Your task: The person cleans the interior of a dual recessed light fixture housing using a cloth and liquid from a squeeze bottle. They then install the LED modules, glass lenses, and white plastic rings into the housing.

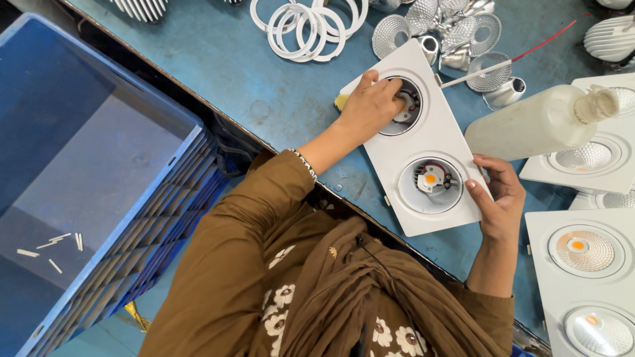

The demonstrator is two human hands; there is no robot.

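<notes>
A white rectangular twin downlight fixture (440,135) lies on the blue-green table (245,66). It has two round openings. My left hand (370,109) rests on the upper opening (411,106), its fingers curled onto the inner lamp part. A small yellow piece (341,101) shows under the heel of that hand. My right hand (499,198) grips the fixture's right edge beside the lower opening (431,184), where an orange LED chip sits in a white holder.
A translucent plastic bottle (536,122) lies right of the fixture. More white fixtures (589,277) sit at the right, white rings (307,23) and silver reflectors (456,30) at the top. A large blue crate (99,165) stands left of the table.
</notes>
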